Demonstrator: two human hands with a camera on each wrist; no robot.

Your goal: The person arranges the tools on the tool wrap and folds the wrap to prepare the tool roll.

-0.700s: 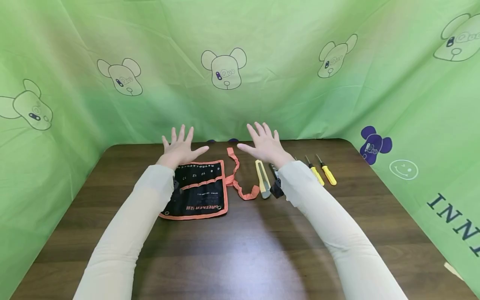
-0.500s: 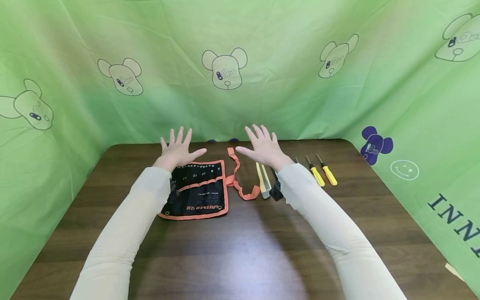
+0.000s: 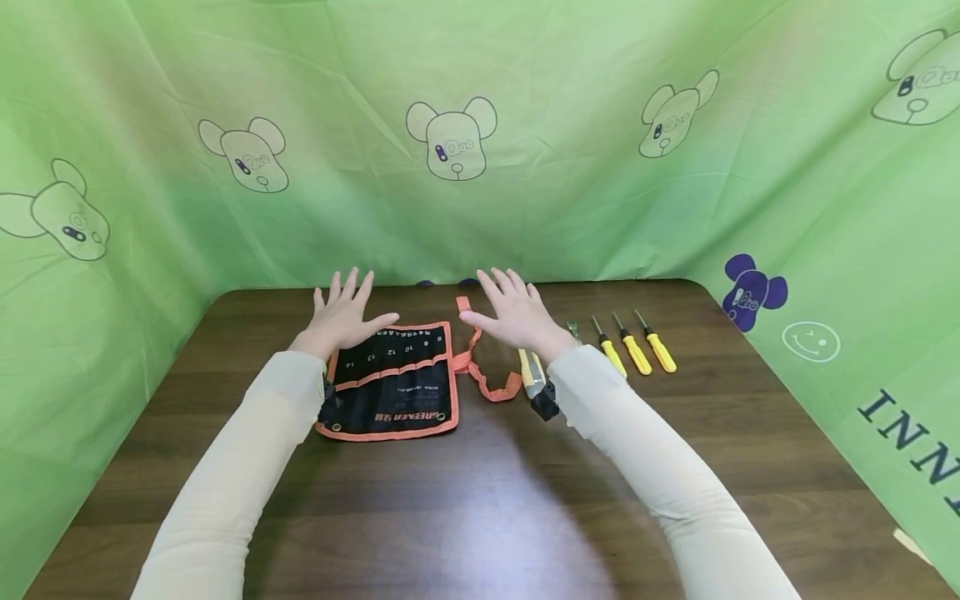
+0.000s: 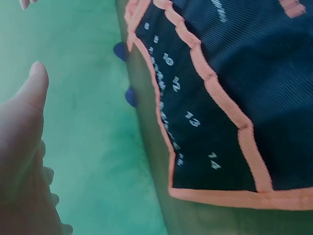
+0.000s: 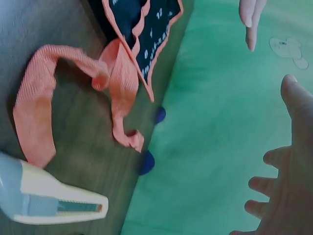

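Note:
My left hand (image 3: 339, 318) is held with fingers spread over the far left part of a black tool pouch (image 3: 397, 387) with orange trim and numbered pockets. It holds nothing. The right hand (image 3: 519, 317), also spread and holding nothing, hovers by the orange tie strap (image 3: 495, 390) and a yellow-and-grey utility knife (image 3: 531, 372). My right hand and wrist hide part of that knife. In the right wrist view the knife (image 5: 44, 196) lies beside the strap (image 5: 36, 112). The left wrist view shows the pouch (image 4: 215, 103) lying flat, its row of pockets facing up.
Three yellow-handled screwdrivers (image 3: 636, 354) lie side by side on the right of the dark wooden table (image 3: 465, 508). A small greenish object (image 3: 573, 330), mostly hidden by my right arm, lies left of them. A green printed cloth (image 3: 450, 225) stands behind the table.
Both hands have moved slightly left and nearer to me, with fingers still spread. More of the left screwdriver and the pouch's left part now shows, and more of the utility knife is covered.

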